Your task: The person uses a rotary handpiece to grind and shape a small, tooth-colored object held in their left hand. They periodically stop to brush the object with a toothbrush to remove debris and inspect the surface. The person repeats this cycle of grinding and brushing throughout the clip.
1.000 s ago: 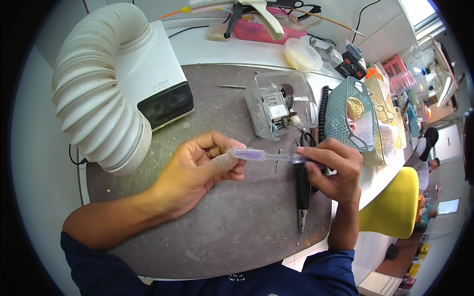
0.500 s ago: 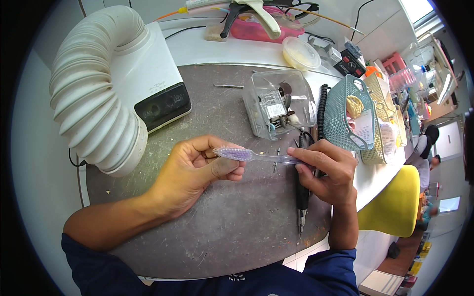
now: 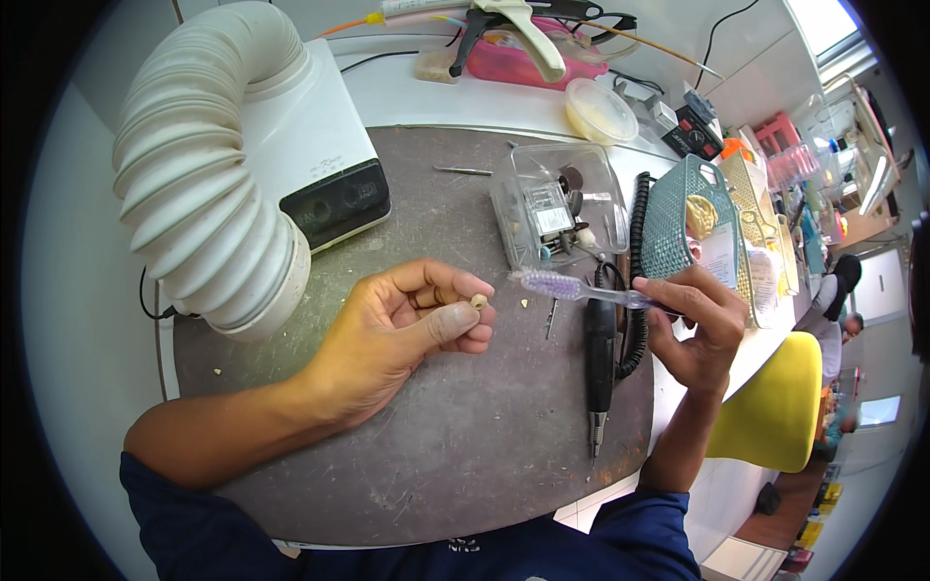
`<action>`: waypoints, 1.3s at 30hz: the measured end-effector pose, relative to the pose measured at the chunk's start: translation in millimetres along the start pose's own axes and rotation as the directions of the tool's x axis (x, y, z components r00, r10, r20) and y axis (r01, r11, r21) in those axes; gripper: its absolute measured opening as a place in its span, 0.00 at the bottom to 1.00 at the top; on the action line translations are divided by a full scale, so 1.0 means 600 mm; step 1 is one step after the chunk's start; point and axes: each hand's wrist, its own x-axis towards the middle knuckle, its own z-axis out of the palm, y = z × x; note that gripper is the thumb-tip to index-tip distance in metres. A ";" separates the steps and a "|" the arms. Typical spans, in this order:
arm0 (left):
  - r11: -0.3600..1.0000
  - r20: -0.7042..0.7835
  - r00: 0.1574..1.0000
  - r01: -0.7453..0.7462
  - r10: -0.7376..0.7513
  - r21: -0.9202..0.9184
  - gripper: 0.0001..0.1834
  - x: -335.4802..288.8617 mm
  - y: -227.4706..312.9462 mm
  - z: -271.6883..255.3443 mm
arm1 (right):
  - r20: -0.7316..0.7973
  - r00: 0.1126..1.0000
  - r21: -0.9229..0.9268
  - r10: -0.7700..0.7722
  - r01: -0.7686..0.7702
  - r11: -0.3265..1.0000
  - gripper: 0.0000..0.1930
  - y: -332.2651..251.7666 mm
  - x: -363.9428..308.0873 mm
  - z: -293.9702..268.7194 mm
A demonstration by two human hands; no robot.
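Observation:
My left hand point(image 3: 392, 324) is pinched around a small cream-coloured dental crown point(image 3: 479, 301), with a dark opening on its visible side. A clear toothbrush point(image 3: 554, 285) with pale purple bristles is gripped by its handle in my right hand point(image 3: 699, 324). Its bristled head points left and is apart from the crown. Below the brush, a black rotary handpiece point(image 3: 600, 373) lies on the grey work surface point(image 3: 465, 436), its metal tip toward me. A thin metal bur point(image 3: 551, 320) and a small cream crumb point(image 3: 524, 303) lie between my hands.
A white suction unit point(image 3: 320, 145) with a ribbed hose point(image 3: 194, 184) stands at left. A clear box point(image 3: 513, 218) of burs and discs sits beyond my hands, with a teal basket point(image 3: 668, 208) to its right. A metal instrument point(image 3: 463, 170) lies left of the box.
The toothbrush has moved right with my right hand, away from my left fingers. The crown in my left hand, covered by the bristles before, now shows.

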 end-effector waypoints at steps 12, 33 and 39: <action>1.000 0.062 0.998 -0.030 0.030 0.005 0.12 0.002 -0.005 -0.006 | 0.069 0.989 0.002 -0.131 0.131 0.991 0.20 -0.020 0.000 0.033; 0.999 0.036 0.999 0.023 -0.022 -0.038 0.09 0.002 0.004 -0.001 | -0.038 0.995 0.096 -0.087 0.091 0.991 0.18 -0.009 -0.004 0.012; 1.000 0.029 1.000 0.004 -0.003 -0.031 0.08 0.002 0.001 -0.001 | -0.083 0.995 0.077 -0.057 0.063 0.995 0.18 -0.018 -0.006 0.007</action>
